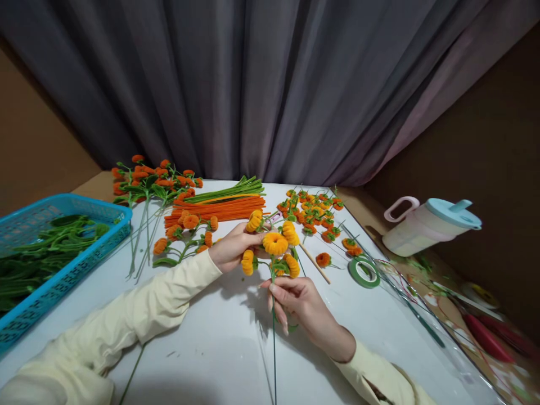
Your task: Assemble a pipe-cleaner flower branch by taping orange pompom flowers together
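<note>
Grey curtain (270,84) folds hang behind the white desk (219,349), which is littered with craft bits. Over the middle of the desk a yellow flower cluster (275,243) is held up: fuzzy, rounded pompom heads on thin green wires, bunched loosely and splaying outward. The left hand (234,247) is closed on the heads from the side, while the right hand (301,306) pinches the stem wire (274,349) just beneath them. It looks to me like the heads are being gathered into one spray, and binding them would call for a firm pinch low down. A green tape roll (363,272) lies toward the right edge, orange pipe cleaners (228,209) near the far edge, and a blue basket (63,278) at the left edge.
</note>
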Available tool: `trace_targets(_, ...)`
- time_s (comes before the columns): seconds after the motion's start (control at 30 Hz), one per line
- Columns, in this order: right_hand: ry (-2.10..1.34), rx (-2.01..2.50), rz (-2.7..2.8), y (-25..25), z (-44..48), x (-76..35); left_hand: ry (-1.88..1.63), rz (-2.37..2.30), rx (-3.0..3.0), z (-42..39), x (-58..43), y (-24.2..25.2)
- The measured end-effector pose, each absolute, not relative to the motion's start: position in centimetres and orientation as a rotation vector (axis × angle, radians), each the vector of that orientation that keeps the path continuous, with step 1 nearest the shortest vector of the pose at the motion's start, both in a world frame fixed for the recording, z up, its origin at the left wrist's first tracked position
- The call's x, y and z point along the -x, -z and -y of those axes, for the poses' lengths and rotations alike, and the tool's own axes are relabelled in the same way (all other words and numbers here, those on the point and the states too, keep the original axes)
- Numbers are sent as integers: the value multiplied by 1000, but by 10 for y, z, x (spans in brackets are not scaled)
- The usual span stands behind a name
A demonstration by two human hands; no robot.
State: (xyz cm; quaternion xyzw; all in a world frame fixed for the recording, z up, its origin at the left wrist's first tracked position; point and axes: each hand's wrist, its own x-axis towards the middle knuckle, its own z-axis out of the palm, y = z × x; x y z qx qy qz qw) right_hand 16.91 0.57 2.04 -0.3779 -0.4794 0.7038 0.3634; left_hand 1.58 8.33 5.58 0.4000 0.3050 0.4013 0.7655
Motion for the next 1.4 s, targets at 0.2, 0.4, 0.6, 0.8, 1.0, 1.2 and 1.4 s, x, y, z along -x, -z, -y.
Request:
trace_targets(0.2,-1743,944,1202,-15,-5,-169,-861,-598,-826,-82,-15,-51)
trace_targets(0.4,-1729,986,1200,-14,-5,-170,-740,-569,-816,-86,-14,-53)
trace_targets(0.6,-1749,1002,1174,-11,-7,-171,-534,-468,-752,-91,3,-45)
trace_targets(0.8,-1891,914,1074,-1,-16,-171,-527,-397,-597,-88,25,-20)
trace_targets(1.0,-1908,923,1108,8,-29,-167,-713,-465,-641,-72,19,-3)
trace_targets(1.2,-1883,923,1157,9,-31,-167,-652,-439,-665,-67,19,10)
trace_targets(1.4,-1877,932,1181,10,-31,-169,-569,-288,-817,-67,17,16)
